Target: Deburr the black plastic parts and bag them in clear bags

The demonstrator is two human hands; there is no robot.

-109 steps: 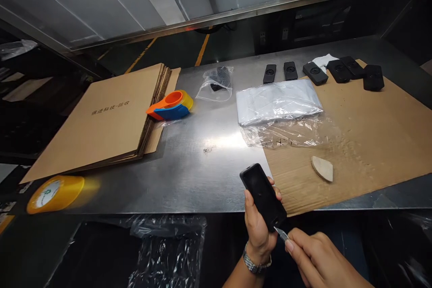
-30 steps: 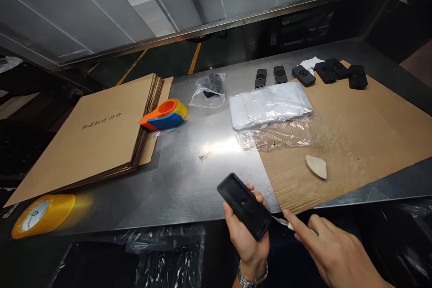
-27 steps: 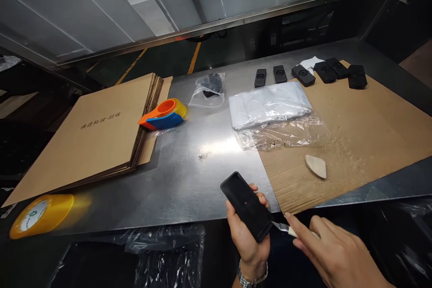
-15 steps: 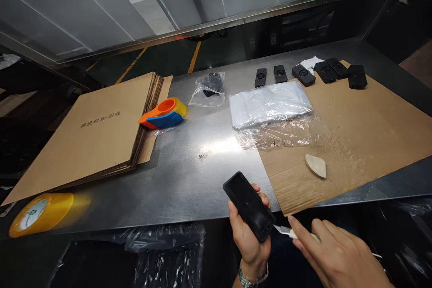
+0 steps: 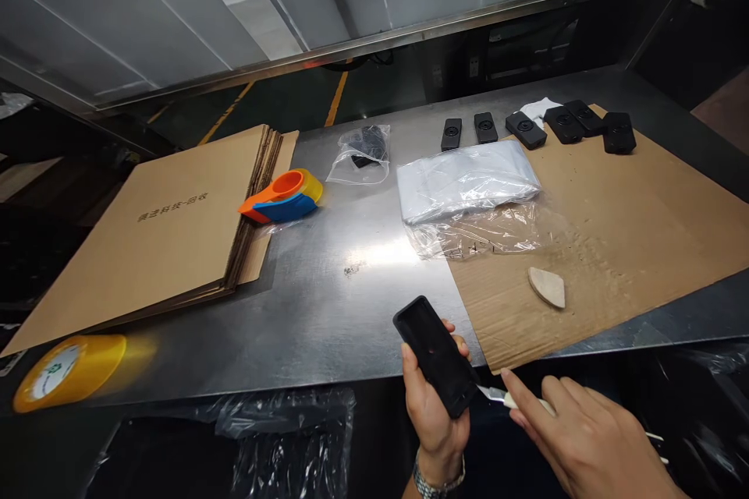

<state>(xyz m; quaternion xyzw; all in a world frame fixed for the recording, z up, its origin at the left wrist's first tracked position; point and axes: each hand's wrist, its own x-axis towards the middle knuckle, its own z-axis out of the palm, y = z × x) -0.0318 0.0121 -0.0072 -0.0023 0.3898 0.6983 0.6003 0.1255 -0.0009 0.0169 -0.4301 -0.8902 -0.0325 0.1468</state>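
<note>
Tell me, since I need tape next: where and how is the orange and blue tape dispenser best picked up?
Likely the rounded end of the tape dispenser, from above: it seems to lie on its side, orange ring up, so the curved outer wall is free to pinch across. Its pointed end lies against the cardboard stack, which crowds that side.

Premises are presenting as a factory packing and finishing station. A steel bench [image 5: 351, 304] is serving as the work surface. At 9 o'clock a stack of flattened cartons [image 5: 169, 226] is lying beside a tape dispenser [image 5: 281, 197], with a yellow tape roll [image 5: 67, 362] at 8. Clear bags [image 5: 465, 179] are lying at 12, and identical black housings [image 5: 525, 129] are lining up at 1. Yellow floor lines [image 5: 338, 101] are running beyond. At 6 the left hand [image 5: 433, 413] is gripping a loose housing [image 5: 436, 355], and the right hand [image 5: 579, 437] is holding a small blade [image 5: 487, 392] to its end.
</note>
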